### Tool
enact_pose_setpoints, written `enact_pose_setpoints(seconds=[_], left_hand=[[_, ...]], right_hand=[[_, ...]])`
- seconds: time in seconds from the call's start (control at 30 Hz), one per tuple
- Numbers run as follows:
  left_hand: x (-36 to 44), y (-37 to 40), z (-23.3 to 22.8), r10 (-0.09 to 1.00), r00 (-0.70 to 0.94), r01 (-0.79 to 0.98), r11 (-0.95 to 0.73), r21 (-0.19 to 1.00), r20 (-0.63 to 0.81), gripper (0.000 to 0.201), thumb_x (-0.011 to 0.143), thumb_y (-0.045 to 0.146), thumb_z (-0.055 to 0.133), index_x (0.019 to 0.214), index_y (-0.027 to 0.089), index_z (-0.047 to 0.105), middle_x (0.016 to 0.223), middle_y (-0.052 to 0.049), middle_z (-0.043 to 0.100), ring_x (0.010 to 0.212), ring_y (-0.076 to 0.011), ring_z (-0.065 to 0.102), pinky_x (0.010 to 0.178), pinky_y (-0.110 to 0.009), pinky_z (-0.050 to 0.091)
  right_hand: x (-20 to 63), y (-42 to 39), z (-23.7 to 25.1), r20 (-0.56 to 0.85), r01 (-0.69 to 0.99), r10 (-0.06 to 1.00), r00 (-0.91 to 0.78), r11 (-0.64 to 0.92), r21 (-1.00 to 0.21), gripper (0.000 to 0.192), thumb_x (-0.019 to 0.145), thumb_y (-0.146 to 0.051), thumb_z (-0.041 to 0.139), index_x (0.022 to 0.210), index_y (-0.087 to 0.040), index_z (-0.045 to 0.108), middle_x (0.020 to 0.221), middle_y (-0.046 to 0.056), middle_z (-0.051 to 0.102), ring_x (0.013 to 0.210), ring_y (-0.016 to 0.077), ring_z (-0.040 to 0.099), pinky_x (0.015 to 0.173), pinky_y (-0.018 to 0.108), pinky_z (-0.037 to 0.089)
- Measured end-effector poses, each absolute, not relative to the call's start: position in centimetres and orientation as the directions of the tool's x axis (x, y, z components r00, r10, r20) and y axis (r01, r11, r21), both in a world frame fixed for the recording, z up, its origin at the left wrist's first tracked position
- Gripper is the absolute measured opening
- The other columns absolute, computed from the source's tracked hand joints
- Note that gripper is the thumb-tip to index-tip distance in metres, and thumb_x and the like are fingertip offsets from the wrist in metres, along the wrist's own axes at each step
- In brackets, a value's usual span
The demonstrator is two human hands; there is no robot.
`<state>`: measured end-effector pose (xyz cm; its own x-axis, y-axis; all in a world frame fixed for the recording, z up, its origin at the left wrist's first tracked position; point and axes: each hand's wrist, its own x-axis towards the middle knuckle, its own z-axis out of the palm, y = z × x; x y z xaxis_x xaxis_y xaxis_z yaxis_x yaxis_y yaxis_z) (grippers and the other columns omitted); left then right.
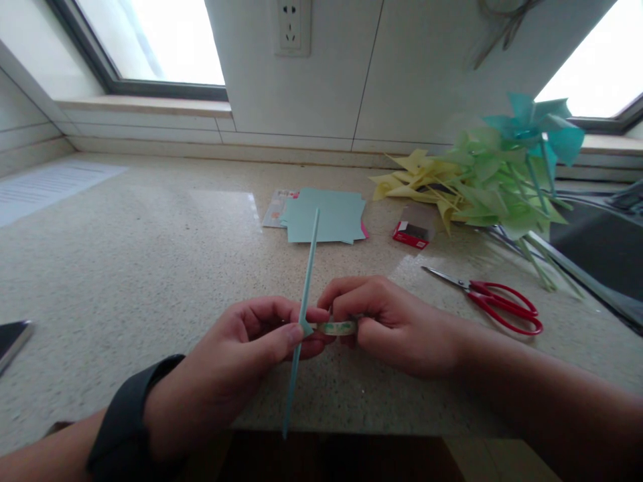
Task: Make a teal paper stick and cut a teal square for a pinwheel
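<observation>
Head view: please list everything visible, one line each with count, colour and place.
stick: one, light blue, thin, held between both hands at the front edge
tape roll: one, clear with green print, in the right hand, touching the stick
paper sheets: a small stack, light blue over pink, centre of the counter
small box: one, red, right of the sheets
scissors: one pair, red handles, right side
pinwheels: a pile, yellow, green and blue, far right
dark flat thing: one, left edge, unclear
wall socket: one, white, on the wall
counter: one, speckled beige
left hand: pinching the stick, dark wristband
right hand: gripping the tape roll
</observation>
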<state>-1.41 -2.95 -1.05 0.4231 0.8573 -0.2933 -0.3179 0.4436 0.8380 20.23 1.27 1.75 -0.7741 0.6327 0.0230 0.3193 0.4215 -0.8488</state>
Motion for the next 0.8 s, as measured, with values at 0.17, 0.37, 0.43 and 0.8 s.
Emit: enact_pose_setpoints(seconds=[0.17, 0.37, 0.43, 0.8], left_hand=[[-1.71, -3.02, -1.31, 0.85, 0.433, -0.289, 0.447, 0.846, -0.301, 0.019, 0.076, 0.032, 0.087, 0.089, 0.021, 0.08, 0.093, -0.003, 0.08, 0.087, -0.015, 0.073, 0.084, -0.022, 0.055], [-1.87, -3.21, -1.41, 0.839, 0.449, -0.236, 0.442, 0.865, -0.306, 0.025, 0.075, 0.038, 0.087, 0.091, 0.021, 0.079, 0.091, -0.004, 0.079, 0.087, -0.0174, 0.072, 0.085, -0.026, 0.054], [-1.87, -3.18, -1.33, 0.833, 0.472, -0.224, 0.43, 0.875, -0.289, 0.025, 0.076, 0.039, 0.086, 0.092, 0.021, 0.079, 0.09, -0.004, 0.079, 0.087, -0.017, 0.072, 0.085, -0.026, 0.054], [-1.92, -3.35, -1.01, 0.817, 0.517, -0.216, 0.412, 0.885, -0.255, 0.022, 0.078, 0.038, 0.085, 0.093, 0.022, 0.08, 0.1, -0.005, 0.08, 0.093, -0.0171, 0.073, 0.088, -0.024, 0.054]], right_hand=[[20.2, 1.09, 1.86, 0.003, 0.322, 0.622, -0.783, 0.41, -0.853, 0.026, 0.076, -0.009, 0.045, 0.08, -0.014, 0.07, 0.091, 0.007, 0.067, 0.081, 0.0184, 0.059, 0.074, 0.033, 0.044], [20.06, 1.07, 1.94, 0.003, 0.297, 0.606, -0.795, 0.393, -0.87, 0.029, 0.071, -0.007, 0.042, 0.081, -0.013, 0.069, 0.092, 0.008, 0.067, 0.082, 0.0189, 0.059, 0.072, 0.032, 0.044], [20.02, 1.03, 1.9, -0.007, 0.29, 0.598, -0.801, 0.379, -0.879, 0.027, 0.072, -0.007, 0.043, 0.079, -0.013, 0.068, 0.092, 0.007, 0.067, 0.08, 0.0177, 0.058, 0.07, 0.031, 0.044], [19.93, 0.71, 1.84, 0.03, 0.267, 0.61, -0.792, 0.39, -0.881, 0.019, 0.07, -0.004, 0.047, 0.071, -0.016, 0.061, 0.083, 0.001, 0.06, 0.075, 0.0135, 0.056, 0.066, 0.025, 0.043]])
